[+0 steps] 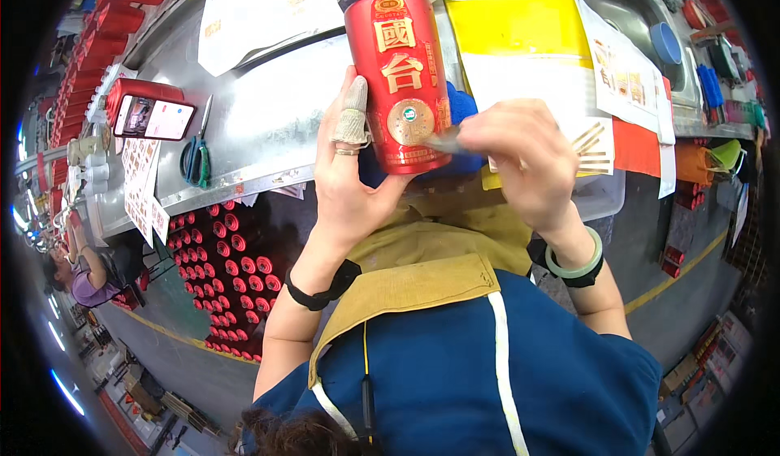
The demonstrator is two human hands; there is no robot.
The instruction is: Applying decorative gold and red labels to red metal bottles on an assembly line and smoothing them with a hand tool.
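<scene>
My left hand [349,184] is closed around the lower side of a red bottle [402,74] with gold lettering, its neck pointing away from me. Pale covers are wrapped on one or more of that hand's fingers, above a ring. Near the bottle's base is a round gold emblem [411,121] with a small green centre. My right hand [528,159], blurred by motion, grips a small grey tool [444,140] whose tip is at the emblem's lower edge; its exact kind I cannot make out. A blue cloth [463,115] lies behind the bottle.
On the metal table [252,143] lie green-handled scissors [196,161], a phone [154,119] and sheets of gold decals [626,74]. A yellow sheet [520,29] is spread at the far right. Several red bottles [231,273] stand below left. Another person [89,277] sits farther left.
</scene>
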